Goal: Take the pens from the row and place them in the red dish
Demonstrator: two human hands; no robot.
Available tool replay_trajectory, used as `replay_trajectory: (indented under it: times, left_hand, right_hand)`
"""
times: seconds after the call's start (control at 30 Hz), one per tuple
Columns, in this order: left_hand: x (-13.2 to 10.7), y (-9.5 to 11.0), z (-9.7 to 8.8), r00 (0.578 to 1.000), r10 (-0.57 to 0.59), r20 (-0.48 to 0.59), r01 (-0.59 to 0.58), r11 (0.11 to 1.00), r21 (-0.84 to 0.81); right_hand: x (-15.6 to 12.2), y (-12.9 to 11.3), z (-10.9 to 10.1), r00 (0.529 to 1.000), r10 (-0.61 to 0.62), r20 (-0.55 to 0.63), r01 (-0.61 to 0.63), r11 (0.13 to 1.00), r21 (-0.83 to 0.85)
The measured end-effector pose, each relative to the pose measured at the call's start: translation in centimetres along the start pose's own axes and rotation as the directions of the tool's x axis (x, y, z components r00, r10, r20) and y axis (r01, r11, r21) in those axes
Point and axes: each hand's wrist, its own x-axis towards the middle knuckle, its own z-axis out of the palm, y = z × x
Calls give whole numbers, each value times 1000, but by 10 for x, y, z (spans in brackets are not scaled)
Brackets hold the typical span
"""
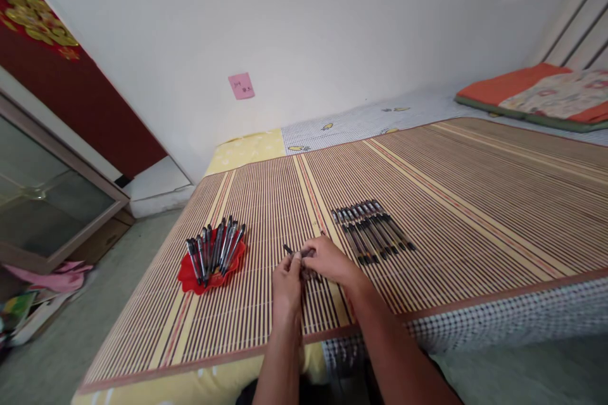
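My left hand (286, 278) and my right hand (327, 259) meet low over the striped mat, their fingers closed together. Between them is a black pen (287, 249), with one dark end poking out past the left fingers; the fingers cover most of it. To the right of my hands, several dark pens (373, 231) lie side by side in a slanted row. On the left, a red scalloped dish (192, 285) holds several more clear-barrelled pens (216, 250) in a loose heap.
The bamboo mat (266, 202) covers a bed with a checked and yellow sheet (251, 149). A white wall (332, 31) with a pink note (241, 86) stands behind. An orange folded quilt (522, 85) lies far right. A glass-fronted cabinet (52, 190) stands left.
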Motion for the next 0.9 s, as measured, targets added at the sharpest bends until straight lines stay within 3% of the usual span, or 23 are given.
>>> replay_trajectory:
  times: [0.03,0.1,0.17,0.2,0.3,0.53,0.6,0.67,0.77,0.9]
  left_hand:
    - [0,0,0,1000,11,-17,-12,999,-36]
    - [1,1,-1,996,17,-82,-27,993,-117]
    - [1,4,-3,992,-5,-126,-16,986,-165]
    - [0,5,-3,992,-16,-128,-7,985,-173]
    - [-1,8,-3,993,-10,-118,-13,983,-184]
    - [-9,12,3,1000,8,-15,-10,989,-146]
    - [-11,15,5,1000,21,21,-18,990,-142]
    - [-13,18,7,998,51,36,-46,991,-125]
    - [-15,21,8,994,100,37,-98,993,-68]
    - [-17,20,8,989,133,72,-133,991,-8]
  right_hand:
    - [0,2,-3,1000,-20,-4,20,999,25]
    - [-1,6,-12,988,37,-148,-45,997,-57]
    - [-3,12,-24,931,175,-319,-256,938,-234]
    - [-4,14,-30,907,241,-344,-352,884,-308]
    - [-7,20,-39,888,334,-317,-445,801,-401]
    - [-5,19,-30,900,306,-310,-412,830,-377]
    - [-2,18,-27,920,229,-319,-313,917,-246]
    - [0,17,-24,936,137,-325,-141,990,11]
    - [2,11,-21,953,62,-298,59,923,380]
    - [1,-1,-18,971,32,-236,117,800,589]
